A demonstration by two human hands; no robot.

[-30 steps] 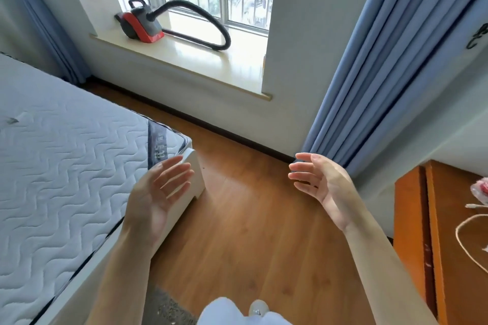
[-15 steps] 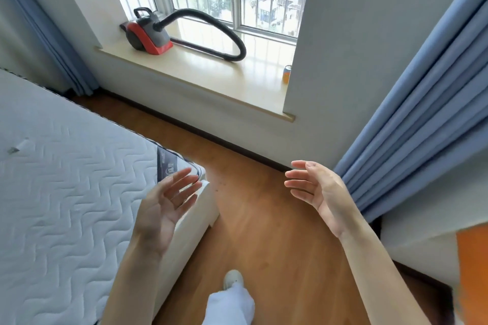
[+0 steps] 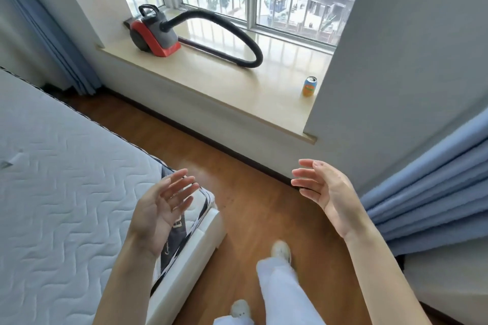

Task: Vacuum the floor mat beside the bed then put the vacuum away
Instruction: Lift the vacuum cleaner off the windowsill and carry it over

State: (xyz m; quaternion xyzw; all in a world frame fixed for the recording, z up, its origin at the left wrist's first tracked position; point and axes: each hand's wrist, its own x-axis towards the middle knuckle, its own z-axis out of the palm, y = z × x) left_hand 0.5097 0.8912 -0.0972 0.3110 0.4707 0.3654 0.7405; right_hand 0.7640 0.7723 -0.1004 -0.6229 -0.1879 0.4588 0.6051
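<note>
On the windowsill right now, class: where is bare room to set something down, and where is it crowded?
Bare sill lies between the hose loop and the can, and along the front edge. The left end is crowded by the vacuum, with its hose arching towards the middle.

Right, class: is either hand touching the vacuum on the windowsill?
Apart. The head view shows both the left hand and right hand open above the floor, well short of the vacuum.

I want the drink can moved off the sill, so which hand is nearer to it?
Right. The right hand is raised below the can, slightly right of it; the left hand hangs by the mattress corner, farther left.
</note>
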